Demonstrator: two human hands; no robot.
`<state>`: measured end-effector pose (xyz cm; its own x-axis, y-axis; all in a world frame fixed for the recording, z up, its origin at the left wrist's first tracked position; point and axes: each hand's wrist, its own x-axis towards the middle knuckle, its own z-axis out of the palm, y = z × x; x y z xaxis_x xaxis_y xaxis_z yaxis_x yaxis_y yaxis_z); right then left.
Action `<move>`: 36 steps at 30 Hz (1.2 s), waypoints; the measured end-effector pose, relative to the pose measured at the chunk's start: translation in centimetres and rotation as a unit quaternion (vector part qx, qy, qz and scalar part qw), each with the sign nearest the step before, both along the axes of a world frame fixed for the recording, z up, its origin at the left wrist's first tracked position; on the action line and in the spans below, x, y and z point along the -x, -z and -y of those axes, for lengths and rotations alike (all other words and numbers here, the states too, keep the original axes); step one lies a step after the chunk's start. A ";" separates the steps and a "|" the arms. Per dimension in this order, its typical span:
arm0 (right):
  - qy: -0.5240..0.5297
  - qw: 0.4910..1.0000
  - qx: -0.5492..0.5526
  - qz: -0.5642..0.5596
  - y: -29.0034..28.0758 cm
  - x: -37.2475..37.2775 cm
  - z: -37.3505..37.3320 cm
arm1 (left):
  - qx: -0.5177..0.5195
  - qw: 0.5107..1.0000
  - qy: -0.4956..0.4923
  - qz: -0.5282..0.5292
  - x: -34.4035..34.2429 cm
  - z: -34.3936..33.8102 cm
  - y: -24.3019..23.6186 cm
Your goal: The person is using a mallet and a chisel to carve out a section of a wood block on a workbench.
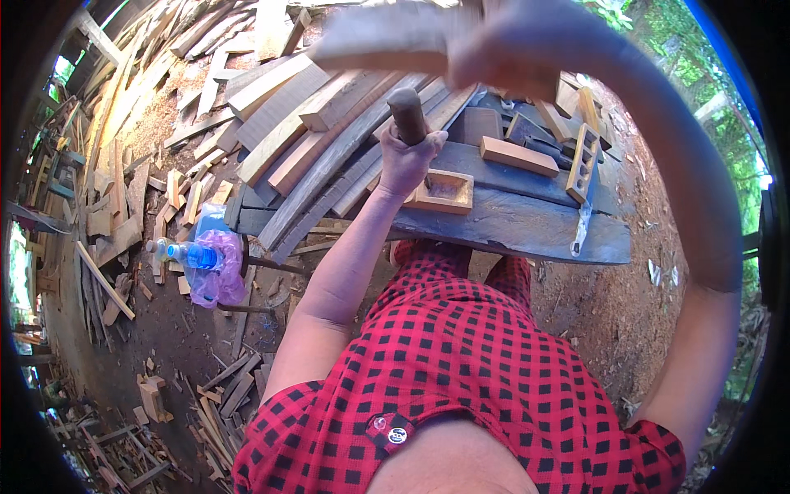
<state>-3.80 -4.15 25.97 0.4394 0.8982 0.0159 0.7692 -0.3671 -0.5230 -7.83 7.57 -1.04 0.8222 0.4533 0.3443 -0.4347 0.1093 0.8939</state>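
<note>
As your left hand (409, 162) rings the tool handle (407, 118) over the hollowed block (450, 202), your right hand (512, 48) grips one end of the heavy-looking club (380, 48)

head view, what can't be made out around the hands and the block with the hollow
All in the head view:
Right hand: blurred, so how its fingers sit can't be told.
Wooden piece beside it: blurred, exact outline unclear.
Tool handle: partly hidden by the left hand around it.
Hollowed block: upper left corner covered by the left hand and wrist.
Shirt badge: markings too small.
</note>
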 end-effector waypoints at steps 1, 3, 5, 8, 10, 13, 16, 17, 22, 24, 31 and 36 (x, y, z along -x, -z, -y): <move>-0.005 0.998 -0.050 -0.028 -1.7 1.0 0.7 | -0.004 1.000 0.011 0.012 0.1 -0.1 0.2; -0.015 0.987 -0.151 -0.046 -2.9 2.9 1.6 | -0.006 0.999 0.023 0.026 -0.1 -0.3 0.5; 0.009 0.978 -0.209 -0.022 -1.1 3.6 1.5 | 0.002 1.000 0.011 0.026 -0.2 -0.3 0.7; 0.021 0.998 -0.035 0.042 3.5 2.1 -0.2 | 0.017 0.999 0.010 0.045 -0.4 0.0 0.7; 0.023 0.993 0.050 0.107 4.3 0.9 -0.7 | 0.025 0.997 0.014 0.068 -0.5 0.2 0.5; 0.045 0.994 0.081 0.064 1.6 0.9 -0.6 | -0.002 1.000 -0.007 0.012 -0.3 0.1 0.4; 0.017 0.986 -0.167 -0.014 -1.5 3.8 0.3 | 0.000 1.000 0.008 0.027 -0.3 -0.1 0.8; 0.015 0.982 -0.186 0.020 -0.5 3.6 0.3 | 0.005 1.000 0.007 0.027 -0.4 -0.1 1.1; 0.018 1.000 -0.002 -0.019 5.6 0.2 0.5 | -0.011 0.993 0.035 0.109 -0.9 -0.4 2.1; 0.050 0.998 0.037 -0.014 7.0 -1.6 1.5 | -0.038 0.997 0.028 0.065 -1.0 -0.5 2.1; 0.101 0.956 -0.205 -0.186 12.8 -2.6 4.0 | -0.035 0.998 -0.003 0.061 -0.9 -0.5 1.5; 0.218 0.909 -0.233 -0.267 23.4 -4.9 8.6 | -0.044 0.994 -0.043 0.090 -1.1 -0.1 1.2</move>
